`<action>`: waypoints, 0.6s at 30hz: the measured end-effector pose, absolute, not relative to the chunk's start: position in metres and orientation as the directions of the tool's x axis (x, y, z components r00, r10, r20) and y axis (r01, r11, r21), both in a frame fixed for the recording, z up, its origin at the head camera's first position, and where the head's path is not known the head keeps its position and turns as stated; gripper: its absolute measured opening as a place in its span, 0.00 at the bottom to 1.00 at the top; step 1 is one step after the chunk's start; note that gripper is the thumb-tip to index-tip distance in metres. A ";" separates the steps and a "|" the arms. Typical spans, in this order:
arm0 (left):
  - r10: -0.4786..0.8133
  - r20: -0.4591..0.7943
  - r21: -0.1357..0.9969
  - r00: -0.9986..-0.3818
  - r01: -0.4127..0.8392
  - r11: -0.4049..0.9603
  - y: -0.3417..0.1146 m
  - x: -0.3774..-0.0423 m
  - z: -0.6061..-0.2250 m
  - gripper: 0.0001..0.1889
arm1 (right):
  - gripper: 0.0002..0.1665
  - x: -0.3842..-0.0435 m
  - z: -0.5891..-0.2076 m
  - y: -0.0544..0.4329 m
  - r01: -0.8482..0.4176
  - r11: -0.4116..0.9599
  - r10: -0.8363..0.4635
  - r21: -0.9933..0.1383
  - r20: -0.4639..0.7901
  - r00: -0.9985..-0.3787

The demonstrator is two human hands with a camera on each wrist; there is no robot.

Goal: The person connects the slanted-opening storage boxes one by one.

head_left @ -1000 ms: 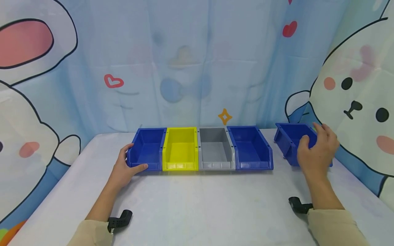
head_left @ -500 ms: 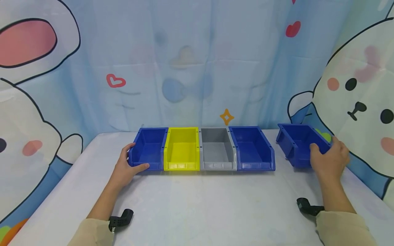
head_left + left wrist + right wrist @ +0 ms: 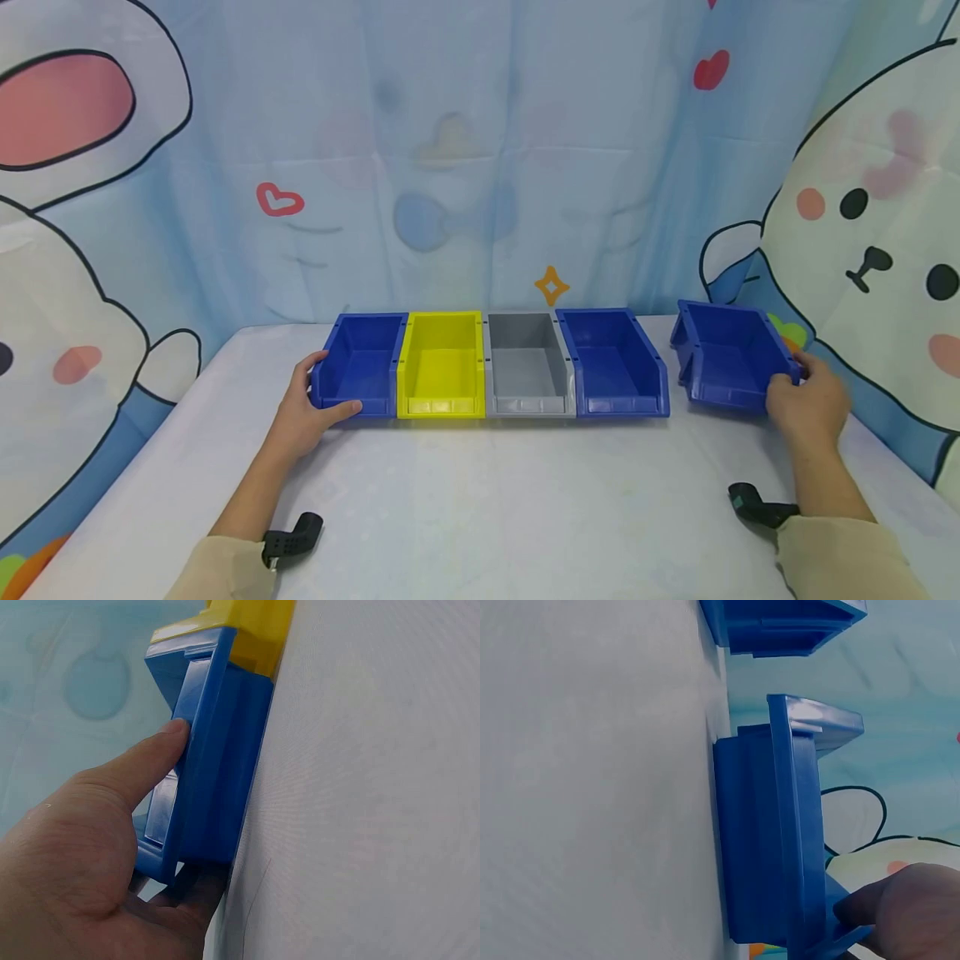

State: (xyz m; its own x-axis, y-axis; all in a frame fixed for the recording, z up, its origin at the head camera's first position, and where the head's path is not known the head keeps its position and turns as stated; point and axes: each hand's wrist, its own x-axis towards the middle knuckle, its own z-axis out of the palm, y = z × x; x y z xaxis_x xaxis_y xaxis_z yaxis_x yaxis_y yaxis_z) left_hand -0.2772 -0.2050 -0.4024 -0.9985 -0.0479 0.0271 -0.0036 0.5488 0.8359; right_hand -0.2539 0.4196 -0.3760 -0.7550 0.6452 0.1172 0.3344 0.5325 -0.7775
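Note:
Four plastic storage bins stand side by side in the head view: a blue bin point(image 3: 363, 362) at the left end, a yellow bin point(image 3: 441, 367), a grey bin point(image 3: 528, 367) and a second blue bin point(image 3: 615, 367). My left hand point(image 3: 298, 421) grips the leftmost bin, its thumb point(image 3: 161, 754) on the front lip and its fingers along the outer side. A third blue bin point(image 3: 735, 354) stands apart at the right, turned a little. At its front right corner, my right hand point(image 3: 810, 404) pinches the side wall; the fingertips are partly hidden in the right wrist view.
A white cloth covers the table point(image 3: 480, 508), with its right edge close to the separate bin. A blue printed curtain point(image 3: 480, 167) hangs right behind the row. A narrow gap parts the row from the right-hand bin.
My right hand has moved from above the separate blue bin down to its right wall and taken hold. That bin has turned to face more forward. My left hand stays put.

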 end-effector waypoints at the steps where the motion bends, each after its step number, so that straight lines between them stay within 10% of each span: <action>1: -0.047 0.027 0.837 -0.999 -0.003 0.548 -0.205 -0.277 -0.402 0.55 | 0.38 -0.254 -0.376 0.420 0.340 0.532 0.641 -0.776 0.106 -0.760; 18: -0.035 0.037 0.838 -0.999 0.011 0.546 -0.207 -0.278 -0.402 0.55 | 0.38 -0.250 -0.377 0.425 0.323 0.443 0.630 -0.836 0.034 -0.776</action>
State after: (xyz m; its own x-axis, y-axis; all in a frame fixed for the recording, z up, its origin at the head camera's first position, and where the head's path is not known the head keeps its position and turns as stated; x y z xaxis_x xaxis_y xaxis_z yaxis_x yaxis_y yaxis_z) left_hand -0.2781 -0.2073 -0.4025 -0.9987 -0.0353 0.0366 0.0114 0.5460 0.8377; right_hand -0.2505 0.4245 -0.3767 -0.7761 0.6297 0.0339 0.3230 0.4431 -0.8363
